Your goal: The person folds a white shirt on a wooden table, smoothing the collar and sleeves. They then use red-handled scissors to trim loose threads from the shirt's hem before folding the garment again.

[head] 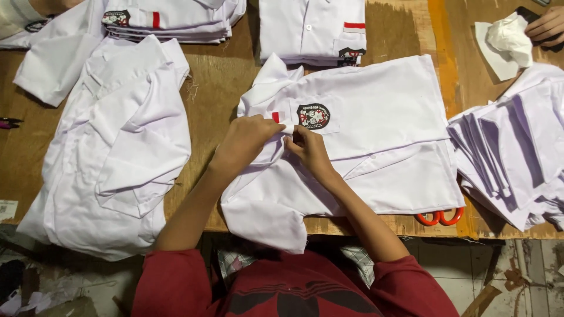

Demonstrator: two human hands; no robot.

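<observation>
Brown plywood worktop (220, 82) carries everything. White short-sleeved cotton shirt with a dark round chest badge (376, 135) lies flat at the near edge, within easy reach of both hands. Loose white shirts (111, 158) sit left, folded stacks behind. Fanned white cloth pieces (511, 158) lie right. Orange-handled scissors (439, 218) peek from under the hem. Left hand (244, 141) and right hand (308, 149) meet below the badge, each grip pinched shut on the shirt's front fold.

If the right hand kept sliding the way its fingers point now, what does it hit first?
The right hand points up and left, fingertips pinching the white shirt at the placket. Almost at once it would meet the left hand, which grips the same fold. The round chest badge lies just above that line.
</observation>
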